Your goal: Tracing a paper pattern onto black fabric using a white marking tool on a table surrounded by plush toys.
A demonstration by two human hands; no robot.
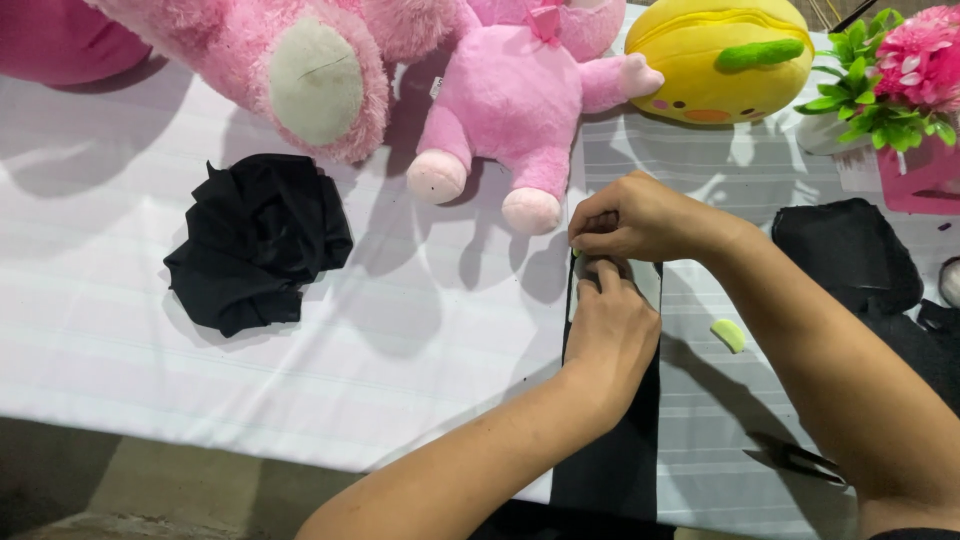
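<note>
**A:** White striped cloth covers the surface [300, 350], with dim floor showing below its near edge. What do the two hands do?

**B:** Both meet at the far end of a long black fabric strip [610, 460], which runs from the near edge of the surface away from the viewer. The left hand [612, 330] lies flat on the strip, fingers pressed down and pointing forward. The right hand [632, 218] is curled just beyond it, fingertips pinched closed on the strip's far end — whether something small sits between them cannot be told.

**A:** And close to the hands?

**B:** A small pale green piece [729, 335] lies on the cloth just right of the strip, apart from both hands. Dark scissors [795, 458] rest nearer the viewer, under the right forearm.

**A:** Farther out?

**B:** A crumpled black cloth [255, 240] lies well to the left. Another black fabric piece [850, 255] lies at the right. Along the far edge — a large pink plush toy [300, 70], a smaller pink plush toy [515, 110] whose feet come near the right hand, a yellow plush toy [715, 55], and pink flowers with green leaves [890, 70].
</note>
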